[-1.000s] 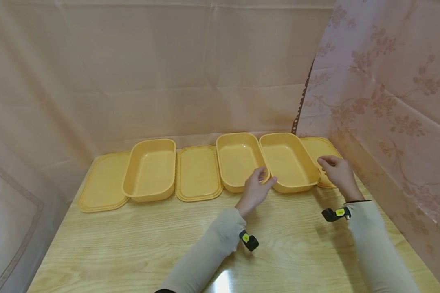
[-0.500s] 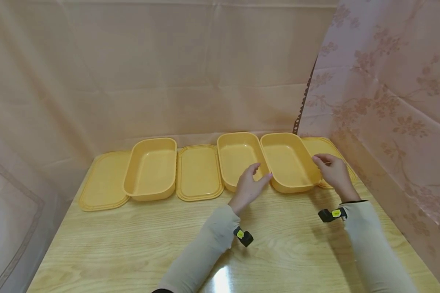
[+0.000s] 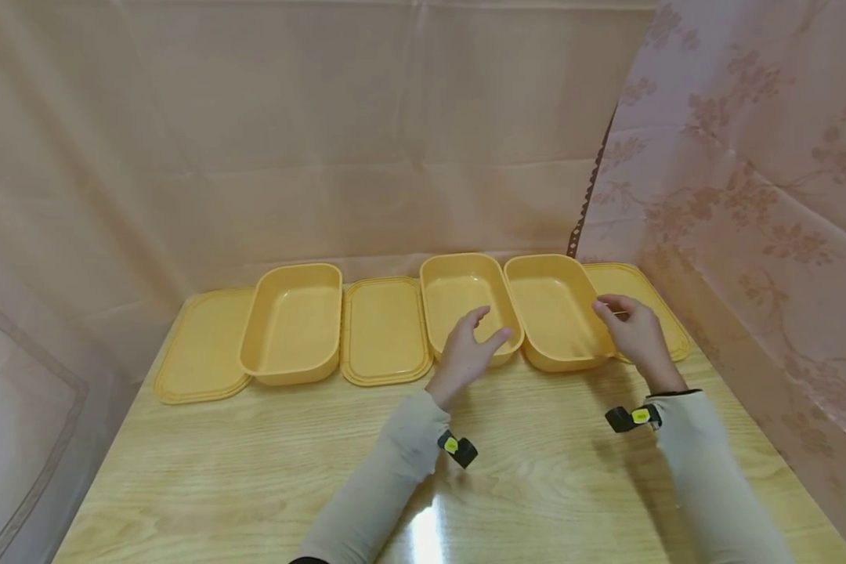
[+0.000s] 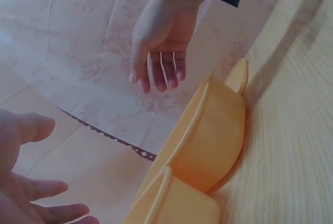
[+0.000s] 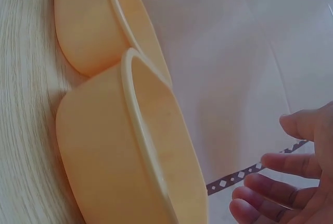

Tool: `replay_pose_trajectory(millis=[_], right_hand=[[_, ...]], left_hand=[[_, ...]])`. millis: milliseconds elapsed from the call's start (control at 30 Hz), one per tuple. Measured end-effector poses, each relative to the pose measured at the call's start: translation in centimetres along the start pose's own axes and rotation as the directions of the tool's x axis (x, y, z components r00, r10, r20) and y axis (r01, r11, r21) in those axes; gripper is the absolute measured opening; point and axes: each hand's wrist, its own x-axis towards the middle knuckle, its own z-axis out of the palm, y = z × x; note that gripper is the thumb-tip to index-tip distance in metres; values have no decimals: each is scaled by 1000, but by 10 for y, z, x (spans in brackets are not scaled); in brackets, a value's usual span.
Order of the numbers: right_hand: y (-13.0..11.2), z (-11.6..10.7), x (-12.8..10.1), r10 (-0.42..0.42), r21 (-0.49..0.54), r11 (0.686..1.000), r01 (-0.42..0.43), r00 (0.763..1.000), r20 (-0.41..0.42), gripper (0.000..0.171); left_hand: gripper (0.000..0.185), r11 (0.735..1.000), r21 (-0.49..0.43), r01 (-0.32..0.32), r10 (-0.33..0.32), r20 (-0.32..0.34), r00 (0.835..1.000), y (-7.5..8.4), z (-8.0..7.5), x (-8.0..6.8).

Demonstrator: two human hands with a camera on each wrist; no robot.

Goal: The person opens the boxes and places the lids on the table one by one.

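Note:
My left hand (image 3: pixel 464 352) hovers over the near end of the middle yellow food box (image 3: pixel 458 301), thumb and fingers spread and holding nothing. Above the right edge of the right-hand food box (image 3: pixel 553 301) is my right hand (image 3: pixel 634 333), with a flat yellow lid (image 3: pixel 641 294) partly behind it. Its fingers (image 5: pixel 299 166) are loosely bent and apart from the box in the right wrist view. These two lidless boxes stand side by side, touching or nearly so. In the left wrist view, the right hand (image 4: pixel 164 41) hangs above the box rim with nothing in it.
A third food box (image 3: pixel 292 321) stands farther left, between a left lid (image 3: pixel 204 345) and a middle lid (image 3: pixel 386 333). All lie in a row along the back of the wooden table (image 3: pixel 254 470). A beige curtain (image 3: pixel 324 141) hangs behind, a floral one (image 3: pixel 761 196) at right.
My left hand has drawn back leftward from the rims between the two boxes, its fingers spreading. The right hand has shifted slightly left towards the right-hand box. The boxes and lids have stayed put.

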Motion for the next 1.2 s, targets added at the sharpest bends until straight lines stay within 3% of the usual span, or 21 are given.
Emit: replay_pose_trajectory(millis=[367, 800, 1200], right_hand=[[-7, 10, -4, -115, 2, 993, 115, 993, -31, 51], [-12, 24, -10, -98, 61, 993, 98, 995, 1, 56], [-16, 39, -12, -170, 46, 984, 170, 985, 1, 52]], left_hand=[[61, 1000, 9, 0, 0, -11, 1000, -3, -15, 0], [62, 999, 29, 20, -19, -23, 1000, -11, -28, 4], [63, 998, 70, 8, -2, -77, 997, -14, -40, 7]])
